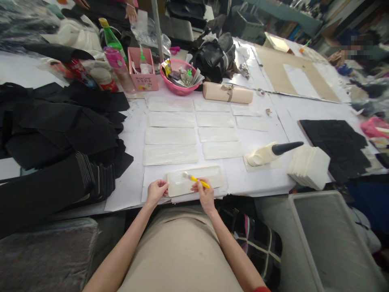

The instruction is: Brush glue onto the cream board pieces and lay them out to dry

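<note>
My right hand point(204, 194) is closed around the yellow handle of a small brush point(196, 179). Its pale bristles rest on or just over a flat off-white rectangular piece point(176, 182) at the table's front edge. With thumb and fingers, my left hand point(158, 190) pinches the left end of that piece. Beyond it, several similar pale strips point(170, 154) lie in rows on the white paper. To the right, a cream-coated bottle with a black nozzle point(263, 156) lies tilted on a pale piece.
Black cut pieces point(60, 125) are heaped at left. A pink basin point(179, 89), a pink box point(143, 71) and a beige roll point(227, 93) stand at the back. White stacked pieces point(308, 166) and a black stack point(334, 146) lie right. A grey bin point(334, 239) stands below.
</note>
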